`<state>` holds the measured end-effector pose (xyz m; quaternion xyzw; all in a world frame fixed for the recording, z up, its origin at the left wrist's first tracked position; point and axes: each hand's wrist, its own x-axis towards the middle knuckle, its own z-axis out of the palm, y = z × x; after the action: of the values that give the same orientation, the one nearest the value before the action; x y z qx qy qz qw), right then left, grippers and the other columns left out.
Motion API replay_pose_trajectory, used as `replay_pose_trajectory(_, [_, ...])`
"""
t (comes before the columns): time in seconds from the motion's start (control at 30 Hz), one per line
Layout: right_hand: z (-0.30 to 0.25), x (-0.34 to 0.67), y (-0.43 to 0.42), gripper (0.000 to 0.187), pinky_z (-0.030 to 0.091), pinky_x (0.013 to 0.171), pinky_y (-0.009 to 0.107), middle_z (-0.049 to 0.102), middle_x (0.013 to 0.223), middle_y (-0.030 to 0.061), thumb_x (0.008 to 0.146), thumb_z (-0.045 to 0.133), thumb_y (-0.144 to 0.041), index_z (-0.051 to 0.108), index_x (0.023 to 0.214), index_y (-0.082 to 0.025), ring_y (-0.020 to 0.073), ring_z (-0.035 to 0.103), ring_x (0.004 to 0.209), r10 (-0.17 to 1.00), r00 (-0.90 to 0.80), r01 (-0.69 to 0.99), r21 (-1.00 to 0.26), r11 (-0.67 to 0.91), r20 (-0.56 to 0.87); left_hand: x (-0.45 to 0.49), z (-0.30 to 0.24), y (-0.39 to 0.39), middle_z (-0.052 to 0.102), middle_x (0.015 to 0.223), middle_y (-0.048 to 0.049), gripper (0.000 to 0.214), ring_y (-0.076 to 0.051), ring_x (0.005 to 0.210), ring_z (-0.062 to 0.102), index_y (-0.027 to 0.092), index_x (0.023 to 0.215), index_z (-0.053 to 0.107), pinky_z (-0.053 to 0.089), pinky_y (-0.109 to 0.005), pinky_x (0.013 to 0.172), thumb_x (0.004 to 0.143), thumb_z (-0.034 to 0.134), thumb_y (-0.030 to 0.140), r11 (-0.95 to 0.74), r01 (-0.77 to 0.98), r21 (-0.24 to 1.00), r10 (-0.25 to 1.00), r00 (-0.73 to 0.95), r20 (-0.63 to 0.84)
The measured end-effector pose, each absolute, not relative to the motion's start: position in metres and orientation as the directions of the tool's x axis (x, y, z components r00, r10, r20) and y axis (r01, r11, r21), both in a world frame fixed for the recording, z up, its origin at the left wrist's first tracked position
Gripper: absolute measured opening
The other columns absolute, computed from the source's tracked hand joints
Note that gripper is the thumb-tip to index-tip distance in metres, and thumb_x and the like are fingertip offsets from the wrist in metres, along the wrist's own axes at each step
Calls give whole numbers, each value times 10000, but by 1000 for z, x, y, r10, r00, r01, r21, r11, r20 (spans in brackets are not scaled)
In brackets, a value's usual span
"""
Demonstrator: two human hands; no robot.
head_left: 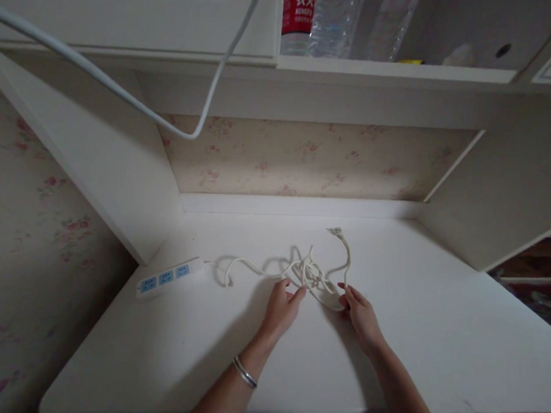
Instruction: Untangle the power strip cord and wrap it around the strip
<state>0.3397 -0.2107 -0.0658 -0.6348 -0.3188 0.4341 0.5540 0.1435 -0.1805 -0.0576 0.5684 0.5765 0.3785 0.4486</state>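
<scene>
Loosely curled, the fingers (pixel 293 297) of the left hand (pixel 279 310) touch the tangled cord (pixel 310 273). The right hand (pixel 362 320) meets its near loop with fingers narrow; whether either pinches it cannot be told. The cord lies mid-surface (pixel 436 334), running left to a power strip (pixel 168 277) with 3 blue sockets. Its plug (pixel 335 231) lies farther back.
</scene>
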Motion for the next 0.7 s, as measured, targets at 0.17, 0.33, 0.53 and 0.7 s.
replay_pose_trajectory(0.17, [-64, 335, -219, 522, 316, 426, 219, 434, 586, -45, 754, 567, -600, 639, 1059, -183, 100, 373, 486, 912, 375, -12, -984, -175, -167, 159, -42, -157, 651, 961, -60, 572, -151, 734, 582, 169, 1155, 546, 424, -263, 686, 775, 543, 596, 136, 215, 967, 979, 118, -164])
replay_pose_trajectory(0.33, [-64, 334, -220, 525, 302, 433, 225, 441, 570, -43, 774, 535, -607, 636, 1060, -179, 105, 368, 481, 915, 378, 22, -986, -164, -144, 168, -33, -151, 651, 982, -45, 417, -147, 793, 585, 191, 1015, 601, 429, -254, 723, 858, 444, 544, 39, 200, 979, 982, 172, -74])
replay_pose_trajectory(0.53, [-67, 331, -223, 417, 431, 520, 252, 510, 669, -21, 821, 509, -576, 607, 1017, -222, 134, 471, 577, 890, 453, 38, -997, -65, -41, 164, -53, -152, 650, 921, -85, 394, -169, 793, 613, 167, 961, 578, 466, -255, 635, 925, 321, 463, 99, 151, 984, 988, 106, -116])
replay_pose_trajectory(0.7, [-70, 335, -217, 344, 520, 653, 277, 549, 777, -25, 805, 551, -560, 551, 930, -239, 112, 497, 604, 851, 520, -187, -982, 36, -68, 150, -63, -169, 638, 1021, -100, 450, -168, 885, 615, 158, 1037, 566, 502, -250, 663, 916, 319, 514, 124, 35, 992, 992, 23, -125])
